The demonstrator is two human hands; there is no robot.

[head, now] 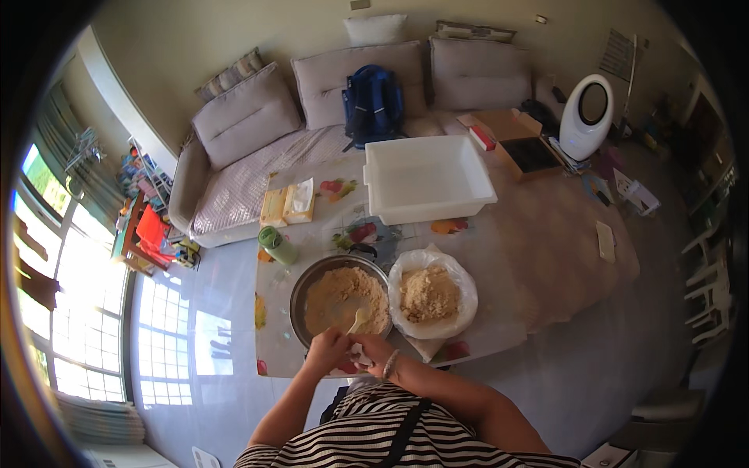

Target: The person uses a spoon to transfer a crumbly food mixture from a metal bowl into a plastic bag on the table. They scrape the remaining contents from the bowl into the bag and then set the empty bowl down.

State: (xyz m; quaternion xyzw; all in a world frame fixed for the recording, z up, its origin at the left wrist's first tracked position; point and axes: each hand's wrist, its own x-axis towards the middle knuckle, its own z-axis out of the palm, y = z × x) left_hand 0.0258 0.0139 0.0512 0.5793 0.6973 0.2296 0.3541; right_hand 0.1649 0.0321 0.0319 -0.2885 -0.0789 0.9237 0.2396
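Observation:
My left hand (327, 351) and my right hand (374, 351) meet over the near rim of a wide metal pan (296, 304). A small, thin white item (358, 354), perhaps plastic or paper, is in my right hand. The handle of a pale spoon (359, 319) runs down between my hands; which one holds it is hidden. My left fingers are curled, their grip unclear. Tan, crumbly powder (345, 286) lies in the pan, heaped toward the far and right sides. Touching or nearly touching the pan's right side, a bowl lined with clear plastic (468, 307) holds a mound of similar crumbs (430, 292).
A green-lidded bottle (278, 245) stands behind the pan's left side, near tissue packs (288, 203). Farther back sits a large white plastic tub (430, 175). An open cardboard box (529, 155) and a white bladeless fan (587, 117) are at back right. A sofa (251, 175) lies beyond.

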